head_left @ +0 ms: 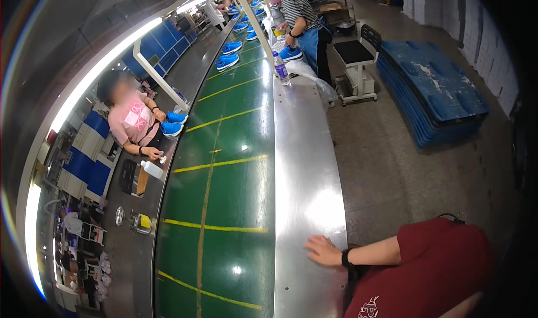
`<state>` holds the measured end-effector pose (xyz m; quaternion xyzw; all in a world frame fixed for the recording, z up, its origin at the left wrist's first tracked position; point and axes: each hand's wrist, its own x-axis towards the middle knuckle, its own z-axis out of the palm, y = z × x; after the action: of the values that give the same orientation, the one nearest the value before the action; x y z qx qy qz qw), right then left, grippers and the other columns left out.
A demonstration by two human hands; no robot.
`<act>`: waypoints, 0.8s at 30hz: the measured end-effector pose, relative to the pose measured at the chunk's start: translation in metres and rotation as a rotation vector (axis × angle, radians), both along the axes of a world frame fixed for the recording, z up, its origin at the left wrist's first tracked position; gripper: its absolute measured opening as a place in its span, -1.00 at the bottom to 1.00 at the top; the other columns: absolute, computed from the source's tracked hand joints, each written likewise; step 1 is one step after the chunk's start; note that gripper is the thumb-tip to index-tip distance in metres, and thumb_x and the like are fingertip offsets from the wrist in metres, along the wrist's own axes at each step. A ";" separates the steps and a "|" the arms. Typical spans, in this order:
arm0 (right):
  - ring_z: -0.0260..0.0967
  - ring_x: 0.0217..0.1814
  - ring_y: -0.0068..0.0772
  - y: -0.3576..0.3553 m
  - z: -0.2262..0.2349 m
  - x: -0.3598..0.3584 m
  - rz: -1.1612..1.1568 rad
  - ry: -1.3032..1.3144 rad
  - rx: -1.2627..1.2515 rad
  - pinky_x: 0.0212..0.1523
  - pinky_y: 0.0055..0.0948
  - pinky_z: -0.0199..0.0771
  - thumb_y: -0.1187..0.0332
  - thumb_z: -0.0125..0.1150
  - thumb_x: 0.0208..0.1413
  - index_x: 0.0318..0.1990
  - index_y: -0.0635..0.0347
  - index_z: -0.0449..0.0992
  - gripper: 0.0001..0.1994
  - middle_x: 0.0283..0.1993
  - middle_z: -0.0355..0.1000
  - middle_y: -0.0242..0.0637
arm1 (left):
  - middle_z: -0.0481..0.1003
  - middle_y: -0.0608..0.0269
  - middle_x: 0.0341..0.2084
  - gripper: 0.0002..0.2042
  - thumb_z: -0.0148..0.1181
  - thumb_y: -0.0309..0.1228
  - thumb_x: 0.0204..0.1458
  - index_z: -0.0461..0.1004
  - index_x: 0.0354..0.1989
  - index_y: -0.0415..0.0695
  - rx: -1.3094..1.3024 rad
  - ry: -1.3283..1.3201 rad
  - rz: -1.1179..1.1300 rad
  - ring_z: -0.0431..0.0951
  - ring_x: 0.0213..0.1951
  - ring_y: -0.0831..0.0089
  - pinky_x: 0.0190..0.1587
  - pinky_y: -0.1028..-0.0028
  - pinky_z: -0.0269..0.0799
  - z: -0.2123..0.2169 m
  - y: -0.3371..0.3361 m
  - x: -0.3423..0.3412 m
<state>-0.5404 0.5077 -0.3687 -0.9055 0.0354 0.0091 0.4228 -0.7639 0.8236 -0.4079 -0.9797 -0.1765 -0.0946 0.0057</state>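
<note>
Palm down on the bare metal ledge point(302, 178) beside the conveyor, my right hand point(324, 251) has its fingers stretched out and holds nothing. A dark band circles that wrist, and the forearm comes from a dark red sleeve at the lower right. My left hand is out of the picture. Left of the ledge, the green conveyor belt point(235, 189) is marked with yellow cross lines. Blue shoes point(227, 62) stand on its far part, well beyond my hand.
Across the belt, a person in pink point(134, 113) handles items near blue shoes point(171, 128), a white bottle point(151, 169) and a metal can point(141, 223). Further along stand a water bottle point(281, 71), a worker in stripes point(302, 15), a chair point(354, 52) and stacked blue panels point(431, 82).
</note>
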 end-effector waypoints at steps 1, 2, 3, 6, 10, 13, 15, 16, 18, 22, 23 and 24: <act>0.04 0.33 0.09 -0.010 -0.003 0.018 -0.065 -0.050 0.015 0.27 -0.01 0.07 0.25 0.08 0.10 0.17 0.08 0.30 -0.54 0.27 0.16 0.03 | 0.25 -0.26 0.14 -0.39 0.01 -0.01 0.11 0.27 0.19 -0.26 0.001 0.005 0.014 0.29 0.14 -0.14 0.18 0.00 0.19 -0.004 -0.001 0.002; 0.03 0.34 0.12 -0.021 -0.006 0.035 -0.130 -0.099 0.031 0.27 -0.01 0.09 0.29 0.10 0.07 0.17 0.11 0.31 -0.54 0.27 0.16 0.05 | 0.25 -0.26 0.14 -0.39 0.01 -0.01 0.11 0.27 0.19 -0.26 0.002 0.011 0.028 0.29 0.14 -0.14 0.18 0.00 0.19 -0.008 -0.003 0.004; 0.05 0.32 0.11 -0.037 -0.007 0.050 -0.153 -0.120 -0.004 0.26 -0.02 0.10 0.32 0.10 0.04 0.15 0.14 0.32 -0.54 0.26 0.17 0.06 | 0.25 -0.26 0.14 -0.39 0.01 -0.01 0.11 0.27 0.19 -0.26 -0.003 0.018 0.036 0.29 0.14 -0.14 0.18 0.01 0.19 -0.012 -0.004 0.008; 0.07 0.30 0.11 -0.082 -0.020 0.089 -0.260 -0.094 -0.105 0.26 -0.07 0.12 0.39 0.09 0.00 0.14 0.20 0.32 -0.53 0.26 0.15 0.10 | 0.25 -0.25 0.15 -0.39 0.01 -0.01 0.11 0.27 0.19 -0.26 -0.013 0.037 0.070 0.29 0.14 -0.13 0.19 0.01 0.19 -0.021 -0.012 0.019; -0.16 0.43 0.08 -0.110 -0.007 0.121 -0.411 -0.073 -0.274 0.35 0.01 -0.12 0.36 0.11 0.06 0.18 0.18 0.26 -0.51 0.33 -0.01 0.11 | 0.25 -0.25 0.15 -0.39 0.00 -0.01 0.11 0.27 0.19 -0.26 -0.019 0.057 0.122 0.29 0.14 -0.13 0.19 0.02 0.19 -0.012 -0.037 0.033; -0.27 0.47 0.09 -0.112 -0.016 0.130 -0.305 -0.127 -0.360 0.38 0.05 -0.29 0.17 0.06 0.14 0.25 0.16 0.19 -0.45 0.37 -0.09 0.12 | 0.26 -0.21 0.15 -0.41 -0.05 -0.03 0.14 0.27 0.17 -0.29 -0.049 0.091 0.198 0.31 0.14 -0.08 0.20 0.04 0.17 -0.020 -0.053 0.054; -0.33 0.48 0.09 -0.099 -0.008 0.134 -0.298 -0.059 -0.385 0.39 0.09 -0.35 0.07 0.01 0.16 0.27 0.15 0.16 -0.42 0.39 -0.12 0.13 | 0.27 -0.23 0.13 -0.40 -0.11 -0.01 0.16 0.26 0.17 -0.32 0.072 0.103 0.221 0.29 0.15 -0.11 0.22 0.01 0.13 -0.054 -0.035 0.054; -0.38 0.50 0.10 -0.091 -0.013 0.137 -0.281 0.010 -0.410 0.39 0.12 -0.42 -0.02 -0.04 0.18 0.30 0.15 0.14 -0.38 0.40 -0.16 0.15 | 0.27 -0.23 0.13 -0.40 -0.11 -0.01 0.16 0.26 0.17 -0.32 0.074 0.105 0.224 0.29 0.15 -0.11 0.22 0.01 0.13 -0.065 -0.029 0.058; -0.44 0.50 0.14 -0.083 -0.020 0.139 -0.279 -0.004 -0.471 0.36 0.21 -0.48 -0.10 -0.10 0.18 0.31 0.15 0.13 -0.34 0.41 -0.18 0.17 | 0.27 -0.23 0.13 -0.40 -0.11 -0.02 0.16 0.26 0.17 -0.32 0.095 0.089 0.224 0.29 0.15 -0.11 0.23 0.01 0.12 -0.078 -0.029 0.057; -0.50 0.49 0.22 -0.082 -0.021 0.136 -0.249 -0.006 -0.532 0.34 0.27 -0.52 -0.12 -0.09 0.16 0.31 0.17 0.11 -0.31 0.41 -0.24 0.23 | 0.27 -0.23 0.13 -0.40 -0.12 -0.02 0.17 0.25 0.17 -0.32 0.125 0.058 0.236 0.28 0.16 -0.11 0.23 0.00 0.11 -0.083 -0.043 0.061; -0.52 0.49 0.25 -0.083 -0.019 0.136 -0.242 0.003 -0.494 0.34 0.28 -0.54 -0.12 -0.09 0.16 0.31 0.19 0.09 -0.30 0.41 -0.26 0.26 | 0.27 -0.23 0.13 -0.40 -0.12 -0.02 0.17 0.25 0.17 -0.32 0.132 0.050 0.243 0.28 0.16 -0.11 0.23 0.00 0.11 -0.084 -0.048 0.062; -0.52 0.49 0.25 -0.083 -0.019 0.135 -0.236 0.005 -0.497 0.34 0.28 -0.54 -0.12 -0.09 0.16 0.31 0.19 0.09 -0.30 0.41 -0.26 0.26 | 0.27 -0.23 0.13 -0.40 -0.12 -0.02 0.17 0.25 0.17 -0.32 0.140 0.044 0.243 0.28 0.16 -0.11 0.23 0.00 0.11 -0.083 -0.050 0.063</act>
<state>-0.4052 0.4247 -0.3873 -0.9710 0.1429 -0.0471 0.1856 -0.7004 0.7733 -0.4913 -0.9501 -0.2868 -0.0840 0.0895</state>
